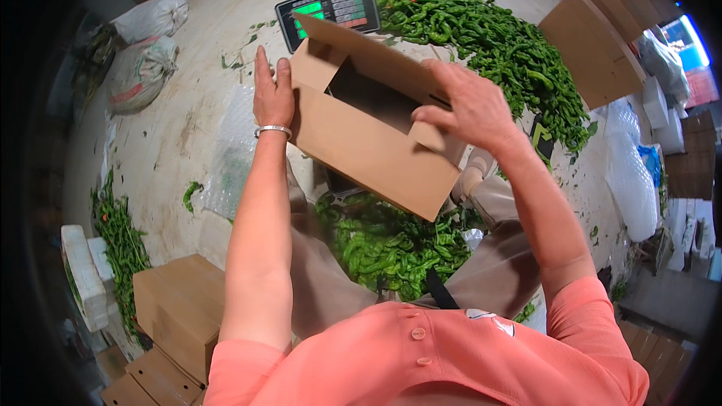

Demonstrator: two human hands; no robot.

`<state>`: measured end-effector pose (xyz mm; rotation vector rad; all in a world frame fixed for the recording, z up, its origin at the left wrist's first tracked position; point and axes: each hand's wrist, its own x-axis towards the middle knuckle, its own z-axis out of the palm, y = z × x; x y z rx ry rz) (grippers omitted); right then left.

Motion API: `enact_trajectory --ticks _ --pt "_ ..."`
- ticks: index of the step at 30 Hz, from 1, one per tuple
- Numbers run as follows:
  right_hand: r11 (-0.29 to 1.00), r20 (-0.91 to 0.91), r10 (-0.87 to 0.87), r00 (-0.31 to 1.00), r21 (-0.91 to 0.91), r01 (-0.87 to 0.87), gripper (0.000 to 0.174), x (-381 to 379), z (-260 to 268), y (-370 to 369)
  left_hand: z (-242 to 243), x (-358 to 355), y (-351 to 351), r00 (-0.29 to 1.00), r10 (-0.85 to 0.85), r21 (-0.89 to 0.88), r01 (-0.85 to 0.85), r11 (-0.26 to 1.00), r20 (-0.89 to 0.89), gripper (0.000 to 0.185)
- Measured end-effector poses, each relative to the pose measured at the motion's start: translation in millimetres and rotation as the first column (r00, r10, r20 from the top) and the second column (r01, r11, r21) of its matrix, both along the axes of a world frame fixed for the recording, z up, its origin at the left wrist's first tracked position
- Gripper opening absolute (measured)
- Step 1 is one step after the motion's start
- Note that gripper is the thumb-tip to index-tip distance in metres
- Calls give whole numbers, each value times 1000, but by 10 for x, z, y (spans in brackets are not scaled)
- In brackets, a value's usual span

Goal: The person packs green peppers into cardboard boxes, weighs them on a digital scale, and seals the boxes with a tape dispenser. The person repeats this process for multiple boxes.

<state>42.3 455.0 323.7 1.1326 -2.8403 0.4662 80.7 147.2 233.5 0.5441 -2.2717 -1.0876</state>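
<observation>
An open-topped cardboard box (366, 141) is held tilted above a pile of green peppers (395, 242) between my legs. My left hand (274, 90) presses flat against the box's left end, thumb up, with a bracelet at the wrist. At the right end, my right hand (468, 104) grips the raised long flap and the short end flap, its fingers partly hidden by the cardboard. The inside of the box is dark, and its bottom is not visible. Just beyond the box stands a digital scale's display panel (338, 5) with lit green readouts, partly covered by the flap.
A large heap of green peppers (485, 39) spreads over the floor ahead and right. Bubble wrap (228, 158) lies at left, with more (629, 175) at right. Cardboard boxes (180, 304) stand lower left, others (592, 45) upper right. Filled sacks (141, 73) sit at upper left.
</observation>
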Motion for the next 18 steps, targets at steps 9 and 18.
enact_trajectory --ticks 9,18 --pt "992 -21 1 1000 -123 -3 74 527 -819 5 -98 -157 -17 958 -42 -200 102 974 283 48" --pt "489 211 -314 926 -799 348 33 399 -1193 76 -203 -246 -341 919 -153 -258 257 931 364 50"
